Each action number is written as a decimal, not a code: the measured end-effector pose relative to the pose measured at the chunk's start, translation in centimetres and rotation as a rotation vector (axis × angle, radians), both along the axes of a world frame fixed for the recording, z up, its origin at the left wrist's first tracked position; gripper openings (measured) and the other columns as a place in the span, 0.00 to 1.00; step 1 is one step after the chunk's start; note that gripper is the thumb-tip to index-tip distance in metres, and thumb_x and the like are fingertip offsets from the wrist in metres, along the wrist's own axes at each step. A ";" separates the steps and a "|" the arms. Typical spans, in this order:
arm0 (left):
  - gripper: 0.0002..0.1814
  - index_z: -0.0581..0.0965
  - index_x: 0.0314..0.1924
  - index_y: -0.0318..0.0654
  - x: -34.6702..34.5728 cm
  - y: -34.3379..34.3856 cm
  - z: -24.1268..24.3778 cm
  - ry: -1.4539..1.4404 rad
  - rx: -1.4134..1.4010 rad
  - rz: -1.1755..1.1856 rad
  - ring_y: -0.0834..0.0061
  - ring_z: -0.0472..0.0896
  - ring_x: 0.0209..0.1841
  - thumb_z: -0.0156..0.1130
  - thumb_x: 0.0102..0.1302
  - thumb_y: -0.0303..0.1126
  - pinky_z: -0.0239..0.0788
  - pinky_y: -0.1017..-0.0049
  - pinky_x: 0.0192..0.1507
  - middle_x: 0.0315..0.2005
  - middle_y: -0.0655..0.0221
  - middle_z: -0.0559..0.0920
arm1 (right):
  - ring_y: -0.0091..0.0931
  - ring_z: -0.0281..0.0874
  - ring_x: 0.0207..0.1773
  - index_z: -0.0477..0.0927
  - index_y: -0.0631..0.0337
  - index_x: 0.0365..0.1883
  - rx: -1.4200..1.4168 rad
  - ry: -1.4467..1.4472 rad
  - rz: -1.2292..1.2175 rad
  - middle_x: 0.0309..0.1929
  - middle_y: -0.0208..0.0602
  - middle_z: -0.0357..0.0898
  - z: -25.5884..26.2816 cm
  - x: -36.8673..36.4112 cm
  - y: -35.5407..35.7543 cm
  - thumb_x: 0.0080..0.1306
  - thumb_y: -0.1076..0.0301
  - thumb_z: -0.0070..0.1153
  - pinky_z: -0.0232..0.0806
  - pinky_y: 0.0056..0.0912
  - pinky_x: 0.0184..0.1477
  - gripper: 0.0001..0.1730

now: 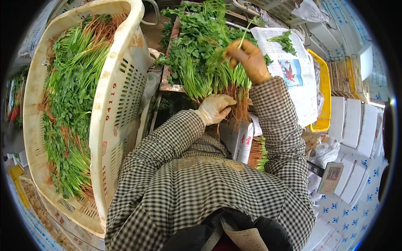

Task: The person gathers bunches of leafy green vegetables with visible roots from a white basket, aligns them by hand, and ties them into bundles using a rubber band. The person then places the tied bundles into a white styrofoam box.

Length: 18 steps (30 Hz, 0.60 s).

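A pile of leafy, celery-like greens (201,47) with pale green stems lies on a metal-edged stand before me. Its brown roots (237,103) hang over the near edge. My left hand (216,108), in a pale glove, touches the root ends; whether its fingers grip any is unclear. Above the right side of the pile, my right hand (246,59) in an orange-brown stained glove pinches a thin green stem (246,34), whose leafy tip sticks up past the fingers. Blurred leaves show beside its fingertips.
A large off-white plastic crate (128,84) full of rooted greens (73,78) stands tilted at left. To the right, newspaper (306,103) bearing a loose sprig (283,41) covers part of a yellow crate (323,120). A digital scale display (330,178) and white boxes (351,124) stand further right.
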<state>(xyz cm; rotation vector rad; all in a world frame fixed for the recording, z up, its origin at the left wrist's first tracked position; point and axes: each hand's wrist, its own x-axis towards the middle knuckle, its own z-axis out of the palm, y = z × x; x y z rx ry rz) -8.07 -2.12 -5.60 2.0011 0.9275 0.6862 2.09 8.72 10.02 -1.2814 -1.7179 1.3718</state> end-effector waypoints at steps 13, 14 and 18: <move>0.16 0.76 0.49 0.39 0.8 0.7 -2.8 0.166 -0.078 -0.011 0.64 0.77 0.48 0.53 0.64 0.36 0.69 0.68 0.55 0.45 0.63 0.80 | 0.28 0.80 0.40 0.61 0.50 0.69 -0.343 -1.395 0.302 0.44 0.44 0.81 -6.8 -7.4 -1.0 0.67 0.68 0.51 0.76 0.34 0.46 0.31; 0.18 0.74 0.53 0.40 0.7 0.9 -1.9 0.229 -0.093 -0.074 0.65 0.76 0.52 0.50 0.65 0.37 0.65 0.69 0.58 0.49 0.63 0.79 | 0.28 0.80 0.41 0.64 0.51 0.67 -0.505 -1.295 0.079 0.45 0.44 0.81 -7.7 -7.6 -0.2 0.68 0.66 0.51 0.76 0.34 0.47 0.28; 0.16 0.77 0.52 0.41 -1.0 0.8 0.4 0.056 -0.039 -0.041 0.64 0.76 0.54 0.52 0.65 0.34 0.64 0.69 0.61 0.51 0.66 0.79 | 0.30 0.81 0.43 0.73 0.53 0.59 -0.147 -1.307 0.388 0.49 0.41 0.80 -5.4 -7.4 0.4 0.69 0.59 0.51 0.75 0.33 0.50 0.21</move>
